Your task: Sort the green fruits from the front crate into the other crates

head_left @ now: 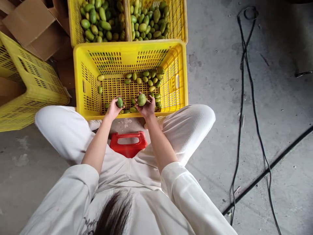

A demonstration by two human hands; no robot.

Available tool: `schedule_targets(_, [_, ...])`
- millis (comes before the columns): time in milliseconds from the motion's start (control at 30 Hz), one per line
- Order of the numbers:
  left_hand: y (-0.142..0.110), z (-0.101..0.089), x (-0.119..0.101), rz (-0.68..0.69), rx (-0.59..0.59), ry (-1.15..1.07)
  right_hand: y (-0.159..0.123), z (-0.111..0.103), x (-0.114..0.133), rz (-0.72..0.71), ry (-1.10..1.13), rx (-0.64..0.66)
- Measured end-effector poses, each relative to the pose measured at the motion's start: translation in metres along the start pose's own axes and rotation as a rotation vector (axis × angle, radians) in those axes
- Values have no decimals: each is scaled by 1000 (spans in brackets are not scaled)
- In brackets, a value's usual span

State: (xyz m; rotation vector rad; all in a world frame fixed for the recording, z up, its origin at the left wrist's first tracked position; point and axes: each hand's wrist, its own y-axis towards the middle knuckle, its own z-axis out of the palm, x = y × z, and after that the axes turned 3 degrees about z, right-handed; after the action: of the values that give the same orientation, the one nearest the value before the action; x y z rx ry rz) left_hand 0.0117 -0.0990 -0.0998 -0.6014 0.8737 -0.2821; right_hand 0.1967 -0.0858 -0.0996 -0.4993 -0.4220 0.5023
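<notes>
while the left hand [112,108] curls its fingers around a green fruit [119,102], the right hand [148,107] cups a rounder fruit [141,100], palm up, so each grip is about as wide as what it holds. the two fruits are near each other but apart, over the near side of the front crate [128,58], which is yellow and slotted. loose fruits [151,78] gather mostly along its right half, with two by the left wall and others beneath and between the hands. just beyond, the back crate [178,19] is split by a divider [127,20], with many fruits on both sides. a side crate [39,78] is to the left, near cardboard [30,23]. between the white trousers [188,133] shows a red stool [128,150]; black cables [244,55] cross the floor [210,78] on the right.
</notes>
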Motion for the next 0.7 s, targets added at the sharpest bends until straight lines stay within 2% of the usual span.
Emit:
schedule_targets(133, [-2,-1,0,29,46,54,5,-4,-5,-9,34,-101])
schedule_targets(233, [-4,-1,1,33,91,138,13,-7,-8,-90,16,-220])
schedule_targets(367, [-7,1,2,48,43,225,19,-8,-10,-166,22,-358])
schedule_targets(433, [-9,4,1,43,34,253,19,-7,-10,-160,14,-356])
schedule_targets(533, [-10,6,-1,41,64,252,16,-3,-9,-137,-27,-280])
schedule_targets(700, [-7,6,-3,9,68,82,5,1,-5,-143,-18,-160])
